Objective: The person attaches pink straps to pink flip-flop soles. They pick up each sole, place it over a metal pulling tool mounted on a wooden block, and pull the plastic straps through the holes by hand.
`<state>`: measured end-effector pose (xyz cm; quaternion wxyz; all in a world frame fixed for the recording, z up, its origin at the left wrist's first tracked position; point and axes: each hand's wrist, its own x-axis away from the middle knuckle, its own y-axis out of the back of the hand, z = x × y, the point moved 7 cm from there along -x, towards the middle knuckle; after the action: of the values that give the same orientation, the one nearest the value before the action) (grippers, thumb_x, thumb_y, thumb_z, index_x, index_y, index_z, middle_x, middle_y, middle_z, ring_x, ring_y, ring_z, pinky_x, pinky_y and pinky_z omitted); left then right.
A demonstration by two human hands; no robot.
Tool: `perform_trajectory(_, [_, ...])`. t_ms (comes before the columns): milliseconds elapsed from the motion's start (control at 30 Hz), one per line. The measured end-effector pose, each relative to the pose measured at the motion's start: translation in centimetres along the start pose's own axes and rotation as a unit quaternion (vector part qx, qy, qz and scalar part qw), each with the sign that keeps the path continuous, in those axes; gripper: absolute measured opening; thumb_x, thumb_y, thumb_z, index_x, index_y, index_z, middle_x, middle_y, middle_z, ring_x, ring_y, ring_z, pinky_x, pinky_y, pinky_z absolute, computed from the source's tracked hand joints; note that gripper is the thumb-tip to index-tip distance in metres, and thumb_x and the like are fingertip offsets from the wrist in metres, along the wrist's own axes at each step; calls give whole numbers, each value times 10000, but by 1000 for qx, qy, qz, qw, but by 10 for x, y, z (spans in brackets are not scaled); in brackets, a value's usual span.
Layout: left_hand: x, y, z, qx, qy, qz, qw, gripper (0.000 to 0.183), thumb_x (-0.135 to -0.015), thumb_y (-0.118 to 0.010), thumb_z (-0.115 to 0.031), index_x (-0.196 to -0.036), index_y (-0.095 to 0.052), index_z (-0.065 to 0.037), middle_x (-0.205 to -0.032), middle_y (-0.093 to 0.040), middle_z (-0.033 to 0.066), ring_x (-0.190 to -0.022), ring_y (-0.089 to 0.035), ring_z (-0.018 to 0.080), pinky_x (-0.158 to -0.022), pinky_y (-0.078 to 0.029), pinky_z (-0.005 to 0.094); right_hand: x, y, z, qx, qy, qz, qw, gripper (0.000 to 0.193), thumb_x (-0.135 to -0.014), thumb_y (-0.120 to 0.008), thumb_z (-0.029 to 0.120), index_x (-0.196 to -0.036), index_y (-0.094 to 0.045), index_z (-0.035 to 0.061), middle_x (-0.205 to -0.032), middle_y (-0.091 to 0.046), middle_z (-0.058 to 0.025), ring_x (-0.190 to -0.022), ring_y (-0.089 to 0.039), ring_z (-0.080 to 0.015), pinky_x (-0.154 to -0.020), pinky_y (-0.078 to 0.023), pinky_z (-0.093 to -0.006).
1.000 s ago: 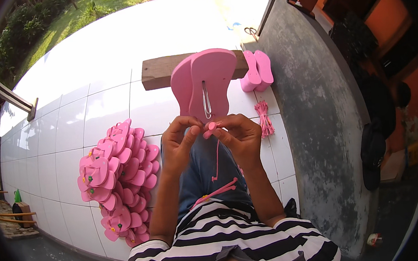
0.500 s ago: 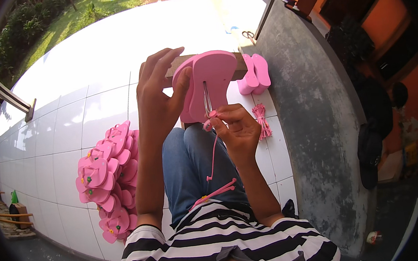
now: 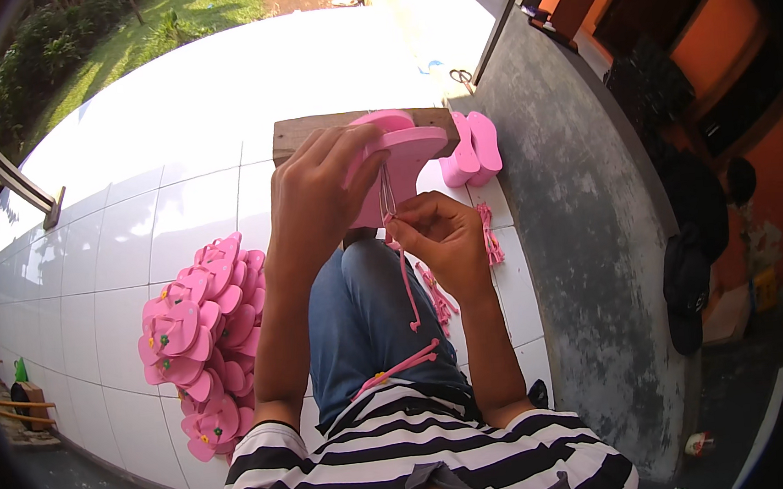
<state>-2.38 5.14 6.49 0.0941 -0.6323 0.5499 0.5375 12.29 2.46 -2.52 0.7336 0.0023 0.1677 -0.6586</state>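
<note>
My left hand (image 3: 318,181) is closed over the upper part of a pink flip-flop sole (image 3: 419,150), thumb on its near face, bending it toward me. Another pink sole (image 3: 382,118) shows just behind it. Out of the near face come thin metal prongs (image 3: 385,190), pointing down toward my lap. At their lower end my right hand (image 3: 451,235) pinches the end of a pink flip-flop strap (image 3: 408,289); its loose part dangles over my jeans. The exact joint between strap and prongs is hidden by my fingertips. A wooden block (image 3: 296,136) stands behind the soles.
Another pink strap (image 3: 397,369) lies on my lap. A heap of pink flip-flops (image 3: 201,342) is on the white tiles at left. Stacked pink soles (image 3: 474,151), strap bundles (image 3: 490,237) and scissors (image 3: 461,76) lie at right, beside a low grey wall (image 3: 583,229).
My left hand has gone from spread beside the sole to wrapped over its top, which now bends toward me. My right hand stays at the prongs' end, and the strap hangs straighter.
</note>
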Motion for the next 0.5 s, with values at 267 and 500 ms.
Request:
perform_trajectory(267, [11, -20, 11, 131, 102, 41, 985, 216, -888, -710, -156, -1067, -644, -56, -932, -715, 107, -649, -673, 220, -597, -512, 320, -13, 11, -24, -128, -38, 43, 990, 189, -882, -690, -22, -1067, -681, -59, -978, -710, -114, -838, -680, -153, -788, -556, -274])
perform_trajectory(500, [49, -23, 13, 291, 161, -1, 943, 253, -955, -643, -149, -1163, -608, -9, -1009, -707, 87, -818, -675, 152, -717, -513, 275, 27, 6, 33, 289, 186, -118, 931, 249, -856, -744, 102, -1085, -704, 14, -1073, -648, -101, -937, -642, -215, -835, -509, -322])
